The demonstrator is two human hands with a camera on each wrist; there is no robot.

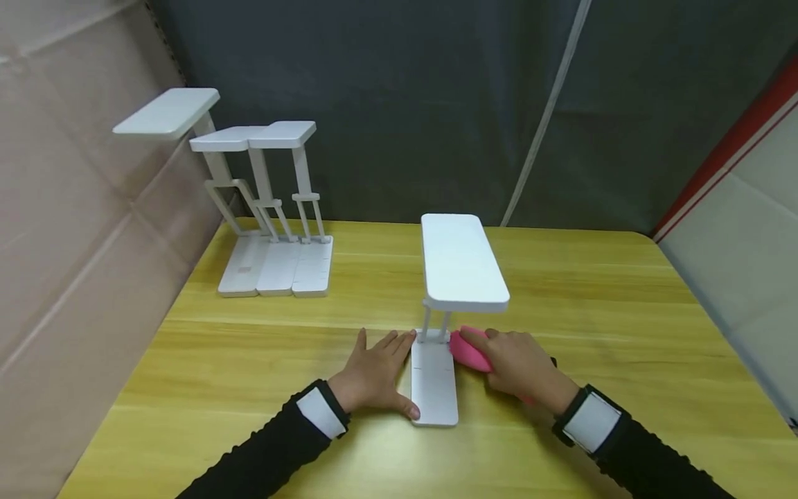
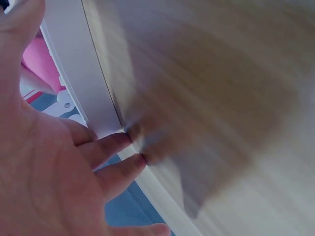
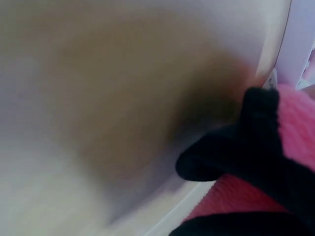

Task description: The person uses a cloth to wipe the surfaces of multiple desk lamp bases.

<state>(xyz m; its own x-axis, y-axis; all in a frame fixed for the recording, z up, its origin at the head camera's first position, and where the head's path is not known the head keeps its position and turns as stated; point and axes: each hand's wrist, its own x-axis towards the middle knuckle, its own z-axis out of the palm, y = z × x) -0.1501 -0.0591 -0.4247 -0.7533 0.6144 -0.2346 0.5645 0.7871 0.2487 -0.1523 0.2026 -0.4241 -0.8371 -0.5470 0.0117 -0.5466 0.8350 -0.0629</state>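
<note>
A white folding tablet stand (image 1: 434, 381) is upright on the wooden table, its wide top plate (image 1: 464, 263) tilted above a narrow base. Beside the base's left edge, my left hand (image 1: 377, 374) spreads its fingers, the thumb touching the near corner. In the left wrist view, the fingertips (image 2: 123, 142) lie right at the base's edge. My right hand (image 1: 520, 360) grips a fuzzy pink cloth (image 1: 470, 350) against the base's right side, near the hinge. Black trim (image 3: 261, 132) shows on the cloth in the right wrist view, where the fingers are hidden.
Several similar white stands (image 1: 274, 267) are lined up at the back left of the table (image 1: 561, 277), bases side by side. A dark curtain (image 1: 374, 104) hangs behind the table, with pale sheeting (image 1: 81, 242) along the left.
</note>
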